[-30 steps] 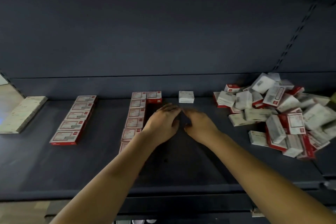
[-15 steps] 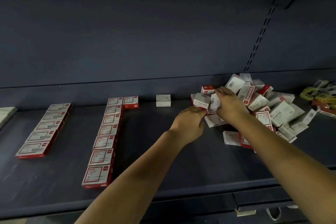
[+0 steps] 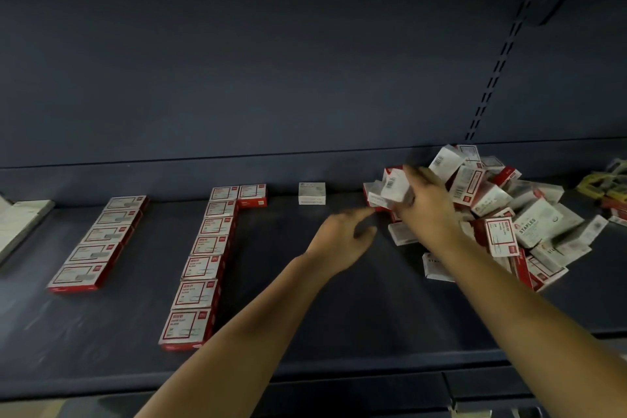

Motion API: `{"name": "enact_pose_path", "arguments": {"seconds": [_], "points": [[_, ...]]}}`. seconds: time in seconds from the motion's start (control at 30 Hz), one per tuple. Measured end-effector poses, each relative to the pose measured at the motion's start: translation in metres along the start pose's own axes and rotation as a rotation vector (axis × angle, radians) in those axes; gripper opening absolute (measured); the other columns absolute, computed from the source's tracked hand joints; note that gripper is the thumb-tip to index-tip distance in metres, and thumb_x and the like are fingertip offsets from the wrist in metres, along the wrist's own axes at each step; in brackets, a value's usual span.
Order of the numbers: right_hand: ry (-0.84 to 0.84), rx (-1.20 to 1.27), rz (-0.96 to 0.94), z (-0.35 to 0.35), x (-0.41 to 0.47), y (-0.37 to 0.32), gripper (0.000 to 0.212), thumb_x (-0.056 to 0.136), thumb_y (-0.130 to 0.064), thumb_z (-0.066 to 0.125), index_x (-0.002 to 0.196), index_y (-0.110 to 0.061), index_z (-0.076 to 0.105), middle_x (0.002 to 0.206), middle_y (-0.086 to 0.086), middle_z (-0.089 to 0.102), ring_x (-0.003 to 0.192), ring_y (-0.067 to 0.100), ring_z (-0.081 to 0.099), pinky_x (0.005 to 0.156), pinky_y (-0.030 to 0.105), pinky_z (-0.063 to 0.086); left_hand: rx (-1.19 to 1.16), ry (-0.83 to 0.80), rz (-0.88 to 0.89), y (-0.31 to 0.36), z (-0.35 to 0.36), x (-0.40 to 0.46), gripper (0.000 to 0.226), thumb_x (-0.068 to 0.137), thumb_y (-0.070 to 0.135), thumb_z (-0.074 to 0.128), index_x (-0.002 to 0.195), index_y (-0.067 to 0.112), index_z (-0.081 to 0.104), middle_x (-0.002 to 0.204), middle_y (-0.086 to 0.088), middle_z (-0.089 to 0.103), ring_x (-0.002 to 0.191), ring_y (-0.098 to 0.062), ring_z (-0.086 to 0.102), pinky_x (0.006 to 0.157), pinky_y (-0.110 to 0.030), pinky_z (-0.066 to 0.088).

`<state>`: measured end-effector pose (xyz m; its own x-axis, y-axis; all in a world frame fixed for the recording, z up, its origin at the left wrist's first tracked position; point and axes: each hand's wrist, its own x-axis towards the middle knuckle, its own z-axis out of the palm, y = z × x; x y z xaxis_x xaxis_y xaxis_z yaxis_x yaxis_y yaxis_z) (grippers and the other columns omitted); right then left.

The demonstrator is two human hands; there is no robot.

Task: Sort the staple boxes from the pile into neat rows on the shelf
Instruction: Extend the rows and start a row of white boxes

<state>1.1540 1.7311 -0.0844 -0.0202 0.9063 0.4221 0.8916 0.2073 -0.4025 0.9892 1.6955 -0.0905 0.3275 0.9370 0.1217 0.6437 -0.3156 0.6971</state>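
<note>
A loose pile of white and red staple boxes (image 3: 529, 214) lies at the right of the dark shelf (image 3: 305, 332). My right hand (image 3: 431, 204) is at the pile's left edge, shut on a white box with a barcode (image 3: 395, 187) lifted a little above the heap. My left hand (image 3: 342, 237) hovers just left of the pile, fingers apart and holding nothing. Two straight rows of red-edged boxes run front to back: one at far left (image 3: 98, 243), one in the middle (image 3: 205, 261). A red box (image 3: 252, 194) and a lone white box (image 3: 312, 193) sit along the back.
A pale flat package (image 3: 20, 224) lies at the shelf's left end. Yellow and red items (image 3: 607, 190) sit at the far right. The shelf's back wall rises directly behind the boxes, with a slotted upright (image 3: 492, 78) at right. Bare shelf lies between the middle row and the pile.
Both hands went from the shelf's middle to the pile on the right. My right hand has closed on a white box and raised it; my left hand has drawn back slightly, open.
</note>
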Motion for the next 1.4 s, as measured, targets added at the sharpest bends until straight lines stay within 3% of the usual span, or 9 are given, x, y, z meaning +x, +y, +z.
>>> {"name": "enact_pose_path", "arguments": {"seconds": [0.17, 0.27, 0.53, 0.63, 0.8, 0.97, 1.07, 1.23, 1.4], "points": [[0.164, 0.271, -0.075, 0.016, -0.034, -0.046, 0.075, 0.073, -0.021, 0.079, 0.133, 0.005, 0.043, 0.123, 0.024, 0.049, 0.116, 0.035, 0.047, 0.092, 0.031, 0.037, -0.921, 0.198, -0.340, 0.006, -0.009, -0.014, 0.011, 0.093, 0.022, 0.056, 0.100, 0.020, 0.064, 0.103, -0.005, 0.068, 0.102, -0.018, 0.064, 0.091, -0.032, 0.051], [0.161, 0.364, -0.061, 0.024, -0.049, -0.063, 0.077, 0.074, -0.018, 0.078, 0.137, 0.003, 0.038, 0.125, 0.023, 0.045, 0.119, 0.032, 0.043, 0.092, 0.028, 0.035, -1.107, 0.229, -0.358, 0.001, -0.017, -0.025, 0.019, 0.089, 0.011, 0.061, 0.106, 0.007, 0.065, 0.104, -0.013, 0.069, 0.098, -0.023, 0.066, 0.086, -0.033, 0.054], [0.102, 0.631, -0.228, 0.022, -0.066, -0.067, 0.057, 0.080, -0.014, 0.065, 0.133, -0.012, 0.043, 0.121, -0.003, 0.046, 0.112, -0.001, 0.043, 0.096, 0.005, 0.031, -0.856, 0.440, -0.213, -0.018, -0.036, -0.045, 0.042, 0.078, -0.009, 0.065, 0.117, 0.004, 0.060, 0.109, -0.012, 0.065, 0.102, -0.022, 0.064, 0.084, -0.034, 0.055], [-0.040, 0.809, 0.074, 0.008, -0.062, -0.076, 0.022, 0.093, -0.029, 0.054, 0.113, -0.019, 0.059, 0.101, -0.006, 0.061, 0.084, -0.007, 0.058, 0.073, 0.008, 0.046, -0.591, 0.425, -0.089, -0.022, -0.042, -0.050, 0.048, 0.078, -0.006, 0.068, 0.122, 0.009, 0.059, 0.112, -0.007, 0.066, 0.103, -0.013, 0.064, 0.088, -0.032, 0.053], [-0.392, 1.063, 0.493, -0.004, -0.047, -0.084, 0.048, 0.092, -0.051, 0.042, 0.095, -0.009, 0.064, 0.074, 0.012, 0.066, 0.057, 0.020, 0.061, 0.052, 0.031, 0.052, -0.475, 0.408, -0.019, -0.020, -0.043, -0.055, 0.053, 0.078, -0.004, 0.070, 0.126, 0.013, 0.056, 0.109, -0.001, 0.068, 0.102, -0.008, 0.064, 0.088, -0.030, 0.053], [-0.518, 1.375, 0.619, -0.010, -0.044, -0.080, 0.024, 0.091, -0.032, 0.053, 0.091, -0.010, 0.064, 0.071, 0.008, 0.064, 0.064, 0.018, 0.062, 0.059, 0.028, 0.052, -0.536, 0.396, -0.020, -0.019, -0.042, -0.059, 0.056, 0.073, -0.006, 0.072, 0.121, 0.020, 0.057, 0.111, -0.003, 0.067, 0.106, -0.012, 0.063, 0.091, -0.036, 0.052], [-0.488, 1.562, 0.602, -0.011, -0.045, -0.073, 0.014, 0.090, -0.017, 0.052, 0.095, -0.011, 0.064, 0.081, 0.007, 0.070, 0.075, 0.018, 0.066, 0.062, 0.027, 0.055, -0.925, 0.367, -0.089, -0.015, -0.044, -0.062, 0.046, 0.072, -0.001, 0.072, 0.113, 0.017, 0.061, 0.113, -0.010, 0.067, 0.109, -0.020, 0.062, 0.093, -0.035, 0.051], [-0.511, 1.548, 0.463, -0.010, -0.054, -0.072, 0.027, 0.089, -0.002, 0.048, 0.111, -0.010, 0.062, 0.095, 0.009, 0.071, 0.083, 0.019, 0.068, 0.067, 0.028, 0.056, -1.129, 0.259, -0.255, -0.016, -0.042, -0.067, 0.047, 0.079, 0.023, 0.062, 0.119, 0.000, 0.059, 0.116, -0.017, 0.065, 0.111, -0.026, 0.061, 0.089, -0.030, 0.053], [-0.460, 1.474, 0.366, -0.006, -0.063, -0.072, 0.037, 0.086, 0.005, 0.052, 0.112, -0.020, 0.061, 0.095, 0.004, 0.071, 0.082, 0.018, 0.068, 0.071, 0.027, 0.056, -1.141, 0.298, -0.315, -0.015, -0.040, -0.070, 0.048, 0.073, 0.014, 0.067, 0.118, -0.003, 0.059, 0.111, -0.017, 0.067, 0.102, -0.023, 0.066, 0.084, -0.028, 0.055]]}}
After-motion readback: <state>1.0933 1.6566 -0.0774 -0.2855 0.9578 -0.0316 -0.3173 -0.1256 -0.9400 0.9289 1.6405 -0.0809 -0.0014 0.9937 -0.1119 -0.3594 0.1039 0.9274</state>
